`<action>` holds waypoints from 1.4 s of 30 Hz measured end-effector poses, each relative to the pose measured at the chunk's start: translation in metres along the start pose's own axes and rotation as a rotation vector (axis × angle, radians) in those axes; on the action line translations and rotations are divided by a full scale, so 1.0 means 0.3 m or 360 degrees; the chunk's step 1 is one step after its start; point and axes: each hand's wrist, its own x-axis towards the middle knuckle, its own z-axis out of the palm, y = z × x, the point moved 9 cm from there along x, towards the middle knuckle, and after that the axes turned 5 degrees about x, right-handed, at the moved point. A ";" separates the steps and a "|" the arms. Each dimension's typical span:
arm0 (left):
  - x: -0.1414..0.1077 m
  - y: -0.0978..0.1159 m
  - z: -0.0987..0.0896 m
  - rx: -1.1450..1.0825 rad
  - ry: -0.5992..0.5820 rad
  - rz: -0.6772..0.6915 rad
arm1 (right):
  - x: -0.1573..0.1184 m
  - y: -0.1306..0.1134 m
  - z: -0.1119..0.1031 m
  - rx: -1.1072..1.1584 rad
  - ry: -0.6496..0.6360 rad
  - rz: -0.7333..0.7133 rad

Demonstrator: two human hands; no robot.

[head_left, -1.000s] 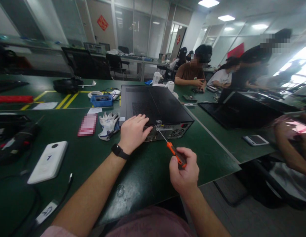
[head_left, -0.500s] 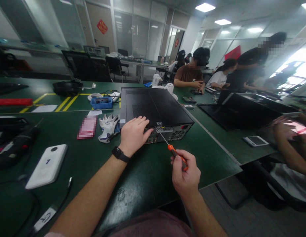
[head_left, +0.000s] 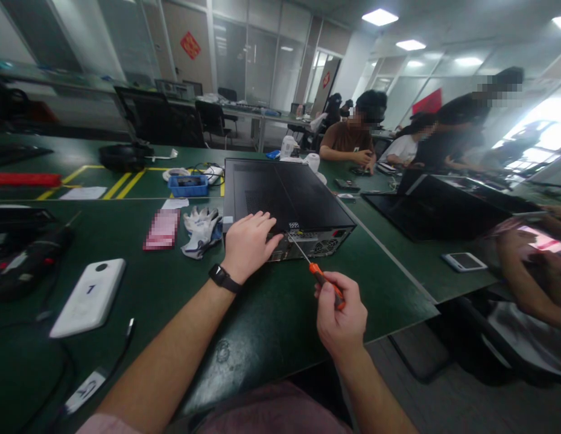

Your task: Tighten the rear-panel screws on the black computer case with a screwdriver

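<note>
A black computer case point(head_left: 285, 187) lies flat on the green table point(head_left: 389, 289), its rear panel with fan grille and ports facing me. My left hand point(head_left: 251, 244) rests on the near left edge of the case, fingers laid out over its top. In my right hand point(head_left: 341, 310) is a screwdriver point(head_left: 315, 269) with an orange and dark handle. Its thin shaft points up and left, and the tip meets the upper edge of the rear panel, just right of my left hand. Whether the tip sits in a screw is too small to tell.
Left of the case lie gloves point(head_left: 201, 232), a blue bin point(head_left: 187, 185), a pink packet point(head_left: 163, 229) and a white device point(head_left: 88, 298) marked 1. Rightward are an opened black case point(head_left: 447, 202), a phone point(head_left: 464, 261) and a person's arms. Other people sit behind.
The view has shifted slightly. Both hands keep nearly the same places on the case and the screwdriver, whose handle appears tilted very slightly differently.
</note>
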 end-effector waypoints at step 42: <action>-0.007 -0.002 0.004 0.0012 -0.0054 -0.0017 | 0.017 -0.057 -0.012 -0.0026 0.0037 -0.0268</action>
